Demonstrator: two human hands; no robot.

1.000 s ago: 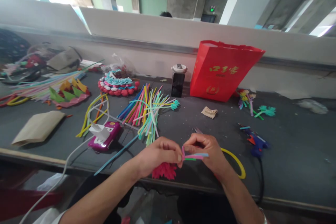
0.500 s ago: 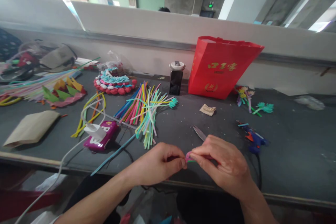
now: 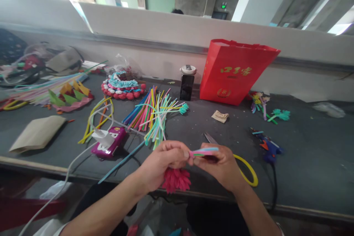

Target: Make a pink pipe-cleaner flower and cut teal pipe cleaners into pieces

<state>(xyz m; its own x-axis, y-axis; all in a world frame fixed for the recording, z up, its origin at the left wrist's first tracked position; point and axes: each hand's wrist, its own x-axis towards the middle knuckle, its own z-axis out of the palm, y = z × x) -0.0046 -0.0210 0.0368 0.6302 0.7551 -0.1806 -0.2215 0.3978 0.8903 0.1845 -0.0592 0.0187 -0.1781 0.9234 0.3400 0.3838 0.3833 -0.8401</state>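
Observation:
Close to the table's front edge, my left hand (image 3: 173, 158) pinches the end of a bundle of pink, light-blue and green strips (image 3: 206, 152). A crimson flower with many thin petals (image 3: 177, 180) hangs just below that hand; its stem is hidden by my fingers. My right hand (image 3: 217, 166) is closed around the same strips from the other side, fingertips almost meeting those of the left. Beneath the right hand lies a pair of scissors (image 3: 250, 171), its yellow handle and blade tip showing.
A pile of coloured straw-like sticks (image 3: 155, 118) lies left of centre, near a purple power socket (image 3: 109, 147). A blue glue gun (image 3: 267, 147) rests at right. Behind stand a phone (image 3: 186, 87) and a red bag (image 3: 238, 73). A paper envelope (image 3: 38, 132) lies at left.
The crimson flower now shows below my left hand, and more of the strips are visible between my hands. My right hand has shifted left, uncovering the scissors' yellow handle.

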